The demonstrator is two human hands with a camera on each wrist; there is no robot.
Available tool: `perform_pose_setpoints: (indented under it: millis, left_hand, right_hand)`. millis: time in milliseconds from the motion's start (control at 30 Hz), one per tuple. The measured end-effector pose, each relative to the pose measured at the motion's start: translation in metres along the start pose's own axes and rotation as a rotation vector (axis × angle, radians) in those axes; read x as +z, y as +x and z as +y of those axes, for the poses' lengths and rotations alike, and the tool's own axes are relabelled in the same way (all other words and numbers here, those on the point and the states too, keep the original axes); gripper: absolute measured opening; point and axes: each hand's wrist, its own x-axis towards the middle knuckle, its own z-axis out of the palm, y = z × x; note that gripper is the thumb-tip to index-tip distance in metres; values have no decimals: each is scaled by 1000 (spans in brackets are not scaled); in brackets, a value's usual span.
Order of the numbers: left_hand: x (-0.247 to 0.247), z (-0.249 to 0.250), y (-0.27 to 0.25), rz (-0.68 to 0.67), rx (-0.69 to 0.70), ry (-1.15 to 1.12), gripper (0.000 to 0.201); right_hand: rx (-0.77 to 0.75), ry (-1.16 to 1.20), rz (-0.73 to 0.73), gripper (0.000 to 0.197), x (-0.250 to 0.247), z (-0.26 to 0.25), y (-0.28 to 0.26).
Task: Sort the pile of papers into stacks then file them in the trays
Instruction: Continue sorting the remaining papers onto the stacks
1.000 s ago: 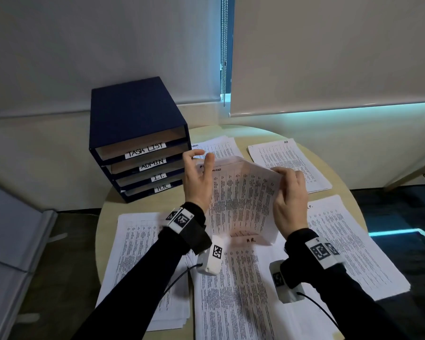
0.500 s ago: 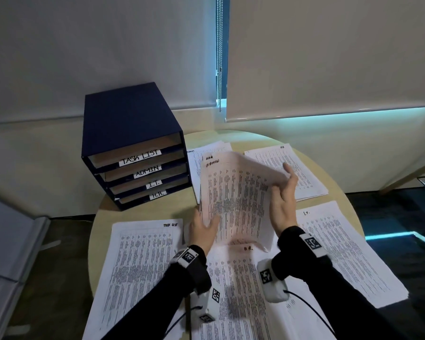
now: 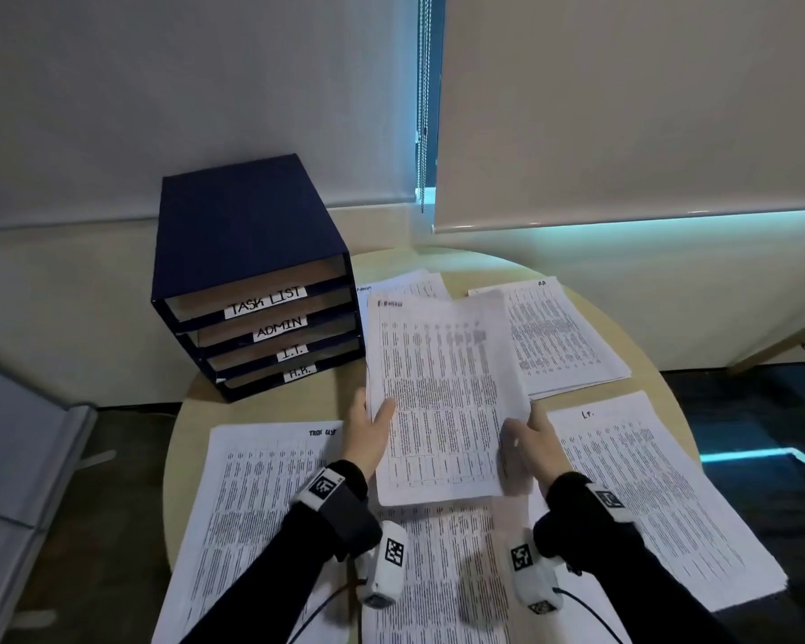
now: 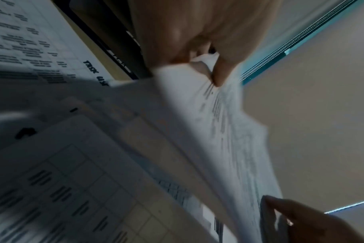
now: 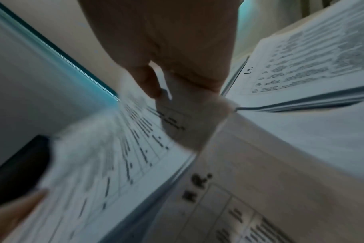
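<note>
Sheaf of papers [image 3: 442,397] apparently pinched between left hand [image 3: 368,432] and right hand [image 3: 528,446]

Four trays [image 3: 270,327], five paper stacks [image 3: 661,495]

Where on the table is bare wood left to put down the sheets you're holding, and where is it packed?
Bare table shows between the blue tray unit, the TASK LIST stack and the left hand. A narrow strip runs between the I.T. stack and the far right stack. The near middle is crowded: the held sheets, pinched by the right hand too, hang over more paper.
</note>
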Motion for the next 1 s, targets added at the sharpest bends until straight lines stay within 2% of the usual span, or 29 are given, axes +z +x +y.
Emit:
perform_pose_setpoints:
  millis: [100,133,200,233,300,333,367,433,500,600,733,800,833,933,1000]
  left_hand:
    - [-7,-20,5,-160,-127,51,87]
    - [-8,-26,2,-196,-175,78,85]
    - [-12,-57,4,-247,-273,172,75]
    - [-15,-84,13,-242,-305,223,76]
    - [-22,-158,49,-201,-368,265,95]
    - [-21,-173,57,-194,-380,272,100]
    - [-19,-165,52,-204,-393,287,100]
    - [-9,-103,12,-205,-395,270,82]
    - [-6,-70,-8,-217,-391,269,74]
    - [-12,-65,-7,-188,-320,278,78]
    - [-20,-67,-8,-173,-247,194,74]
    - [-21,-69,-10,-189,-232,228,87]
    - [-20,-69,-10,-184,-228,278,86]
    - [-19,-65,-9,-31,-128,424,47]
    - [-21,-66,-11,10,-4,598,27]
  right_hand:
    - [100,-71,-62,16,-5,12,0]
    - [145,-94,-72,21,-5,16,-2]
    - [194,-301,-108,20,-4,25,-8]
    - [215,-387,-136,15,-1,30,-11]
    - [269,-435,-121,14,2,45,-8]
    - [255,-419,-110,10,6,51,-7]
    - [249,-390,-95,8,8,53,-9]
    - [266,-202,-72,17,13,57,-12]
    - [330,-30,-178,27,15,47,-22]
    - [369,12,-195,25,9,41,-25]
    - [331,-100,-225,21,-8,53,-22]
    - [298,-10,-241,25,-15,54,-25]
    - [293,52,-246,28,-21,52,-26]
    - [272,216,-252,27,-37,36,-18]
    - [219,250,-186,25,-43,15,-2]
